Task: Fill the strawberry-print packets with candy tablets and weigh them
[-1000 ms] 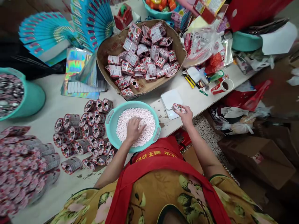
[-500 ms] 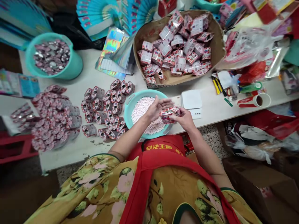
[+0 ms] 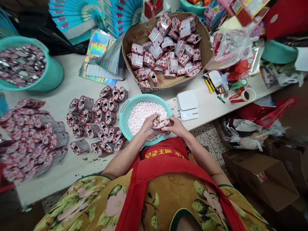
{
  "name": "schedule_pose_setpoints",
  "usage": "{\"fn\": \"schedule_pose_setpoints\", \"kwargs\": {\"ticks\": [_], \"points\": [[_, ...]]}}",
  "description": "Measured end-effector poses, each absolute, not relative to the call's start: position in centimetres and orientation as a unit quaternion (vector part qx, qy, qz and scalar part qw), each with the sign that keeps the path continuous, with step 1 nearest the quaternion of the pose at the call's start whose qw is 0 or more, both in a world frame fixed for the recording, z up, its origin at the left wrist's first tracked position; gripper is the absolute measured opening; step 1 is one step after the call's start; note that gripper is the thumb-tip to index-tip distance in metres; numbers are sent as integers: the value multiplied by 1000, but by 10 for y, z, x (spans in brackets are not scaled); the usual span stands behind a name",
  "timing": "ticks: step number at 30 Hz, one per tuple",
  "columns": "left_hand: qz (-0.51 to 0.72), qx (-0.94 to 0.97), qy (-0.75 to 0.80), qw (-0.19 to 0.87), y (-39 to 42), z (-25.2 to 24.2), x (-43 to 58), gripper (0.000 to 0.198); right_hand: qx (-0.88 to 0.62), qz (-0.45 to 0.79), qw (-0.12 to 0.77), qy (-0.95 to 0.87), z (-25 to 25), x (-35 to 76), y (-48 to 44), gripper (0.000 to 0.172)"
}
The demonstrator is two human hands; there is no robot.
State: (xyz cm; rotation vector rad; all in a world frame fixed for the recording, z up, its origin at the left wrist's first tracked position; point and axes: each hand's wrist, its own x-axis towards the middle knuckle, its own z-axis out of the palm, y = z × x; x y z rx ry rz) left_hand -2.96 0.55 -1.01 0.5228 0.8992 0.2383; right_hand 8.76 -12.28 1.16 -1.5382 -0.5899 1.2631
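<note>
Over the front of a turquoise basin (image 3: 124,120), my two hands hold one small red-and-white printed packet (image 3: 160,124). The fingers of my left hand (image 3: 149,125) are closed on its left end. My right hand (image 3: 176,126) pinches its right end. Small pale pink candy-like pellets (image 3: 139,115) fill the basin below. Left of the basin, several similar packets (image 3: 104,106) stand in rows, many with a dark hole showing in the top. Whether the held packet contains anything, I cannot make out.
A cardboard box (image 3: 130,35) of similar packets stands behind the basin. To the right are a white scale (image 3: 187,101) and a paper cup (image 3: 243,95). A packet pile (image 3: 31,138) and a turquoise bucket (image 3: 54,70) of shiny pink packets stand at left.
My left hand has gone from stretched fingers beside the packet to gripping its left end. The packet sits lower over the basin, and the camera view has shifted.
</note>
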Motion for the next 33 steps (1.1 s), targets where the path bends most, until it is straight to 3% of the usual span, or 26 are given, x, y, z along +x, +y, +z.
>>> {"fn": "schedule_pose_setpoints", "kwargs": {"ticks": [2, 4, 7, 9, 12, 17, 19, 22, 26, 29, 33], "points": [[122, 364, 431, 817, 13, -10, -32, 30, -605, 533, 549, -220, 10, 99, -131, 54], [119, 551, 427, 707, 22, -12, -40, 32, -600, 506, 587, -197, 4, 118, -139, 55], [121, 797, 368, 463, 36, -19, -57, 32, -655, 378, 629, -180, -13, 161, -149, 55], [133, 850, 351, 370, 42, -26, -69, 33, -706, 275, 630, -171, -28, 193, -150, 54], [119, 851, 361, 363, 43, -36, -84, 33, -769, 194, 589, -156, -52, 232, -144, 53], [157, 827, 396, 367, 27, -39, -84, 32, -833, 172, 509, -131, -73, 263, -129, 44], [154, 816, 407, 381, 20, -34, -79, 34, -841, 160, 500, -132, -73, 263, -132, 50], [109, 819, 402, 394, 17, -28, -72, 37, -858, 108, 480, -148, -76, 251, -157, 63], [134, 851, 375, 341, 25, -26, -66, 26, -897, 32, 438, -51, -96, 209, -225, 53], [133, 842, 395, 342, 34, -26, -64, 29, -929, 74, 363, 28, -113, 164, -284, 37], [91, 832, 421, 349, 39, -23, -63, 43, -925, 173, 337, 41, -127, 113, -336, 51]]}}
